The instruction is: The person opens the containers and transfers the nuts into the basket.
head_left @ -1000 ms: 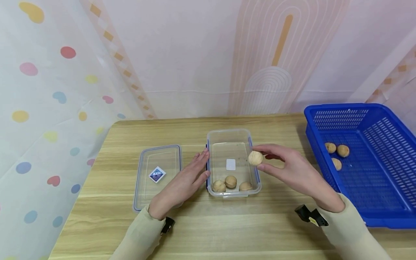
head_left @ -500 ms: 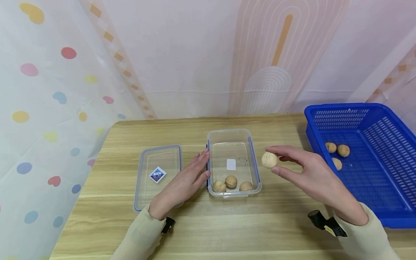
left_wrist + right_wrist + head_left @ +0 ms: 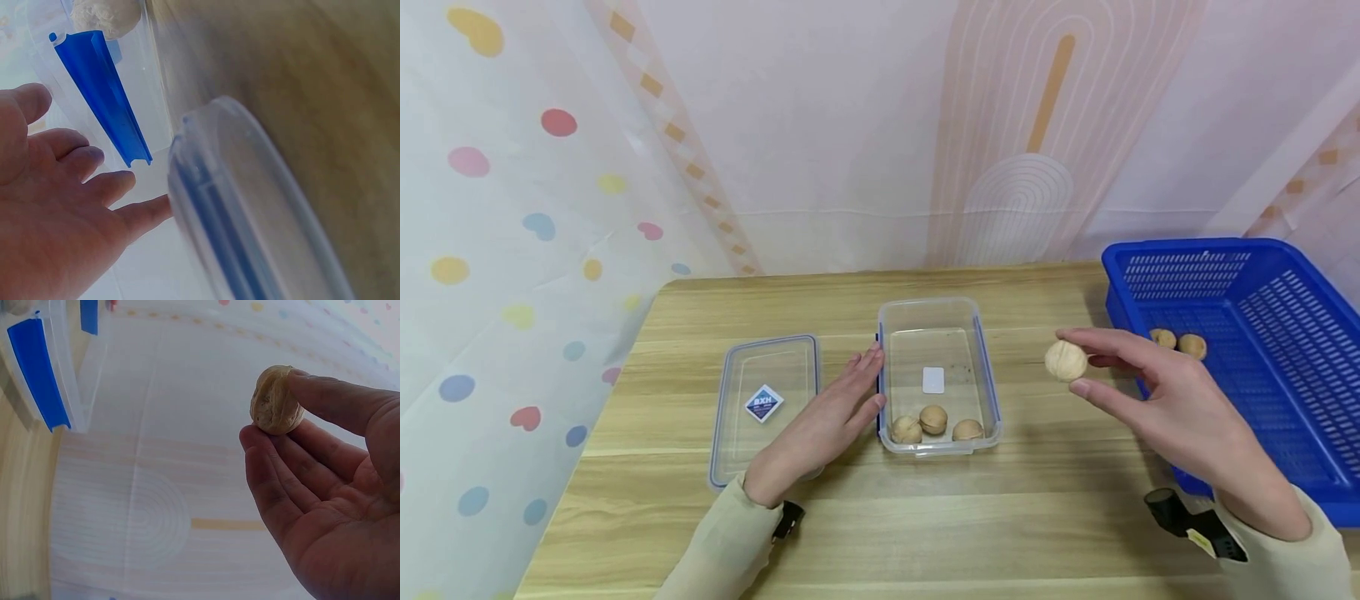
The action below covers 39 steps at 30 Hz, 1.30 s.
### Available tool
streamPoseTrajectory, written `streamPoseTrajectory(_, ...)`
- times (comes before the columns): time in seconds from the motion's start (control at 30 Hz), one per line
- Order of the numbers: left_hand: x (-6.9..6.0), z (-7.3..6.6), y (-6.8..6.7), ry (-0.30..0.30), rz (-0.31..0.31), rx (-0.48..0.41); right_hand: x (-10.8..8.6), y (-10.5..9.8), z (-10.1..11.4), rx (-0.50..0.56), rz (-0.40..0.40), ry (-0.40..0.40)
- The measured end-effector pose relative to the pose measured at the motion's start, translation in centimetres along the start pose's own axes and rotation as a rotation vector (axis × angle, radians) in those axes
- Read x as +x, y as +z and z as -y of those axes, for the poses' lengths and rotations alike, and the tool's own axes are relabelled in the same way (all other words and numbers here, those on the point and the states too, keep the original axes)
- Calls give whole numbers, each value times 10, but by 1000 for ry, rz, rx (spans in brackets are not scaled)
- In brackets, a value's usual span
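Between thumb and fingertips my right hand (image 3: 1180, 408) pinches a pale walnut (image 3: 1065, 361), held above the table between the clear container and the blue basket. The right wrist view shows the same walnut (image 3: 277, 400) in the fingers of the hand (image 3: 331, 481). My left hand (image 3: 822, 421) rests with extended fingers against the left side of the clear container (image 3: 940, 312). Three walnuts (image 3: 933, 419) lie at the container's near end. In the left wrist view the hand (image 3: 69, 200) is beside the container's blue latch (image 3: 103, 94).
A blue basket (image 3: 1262, 417) stands at the right, with two walnuts (image 3: 1192, 347) visible inside; my right hand covers part of it. The clear lid (image 3: 737, 450) with a blue seal lies left of the container, partly under my left forearm. A patterned curtain hangs behind the table.
My right hand has moved right, away from the container toward the basket, with the walnut still pinched. It now hides one walnut in the basket. My left hand has stayed in place.
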<state>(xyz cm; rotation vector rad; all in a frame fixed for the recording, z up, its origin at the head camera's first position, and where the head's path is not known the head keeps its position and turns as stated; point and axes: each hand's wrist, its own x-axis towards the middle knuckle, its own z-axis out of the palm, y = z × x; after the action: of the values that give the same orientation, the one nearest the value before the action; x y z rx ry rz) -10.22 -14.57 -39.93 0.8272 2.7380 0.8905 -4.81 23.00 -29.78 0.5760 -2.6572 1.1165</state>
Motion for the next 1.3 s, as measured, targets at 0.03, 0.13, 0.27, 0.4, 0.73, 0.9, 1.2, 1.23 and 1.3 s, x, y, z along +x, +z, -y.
streamPoseTrajectory(0.03,0,0,0,0,1,-1,-1,-2,0,-6,-7,0)
streamPoseTrajectory(0.13,0,0,0,-3,2,-2,-3,-7,-1,-19,-33,6)
streamPoseTrajectory(0.27,0,1,0,-1,2,-2,-9,-15,-1,-29,-59,54)
streamPoseTrajectory(0.4,0,0,0,4,0,-5,-15,-22,-5,-68,-68,121)
streamPoseTrajectory(0.73,1,1,1,14,-2,-2,-25,-40,-19,-117,-95,170)
streamPoseTrajectory(0.9,2,2,2,18,0,-3,-27,-44,-23,-79,-146,119)
streamPoseTrajectory(1.2,2,3,1,14,2,-6,-31,-55,-37,-24,-191,101)
streamPoseTrajectory(1.23,2,3,2,16,3,-4,-32,-56,-39,-17,-196,92)
streamPoseTrajectory(1.3,3,3,2,16,3,-3,-34,-59,-43,-1,-202,79)
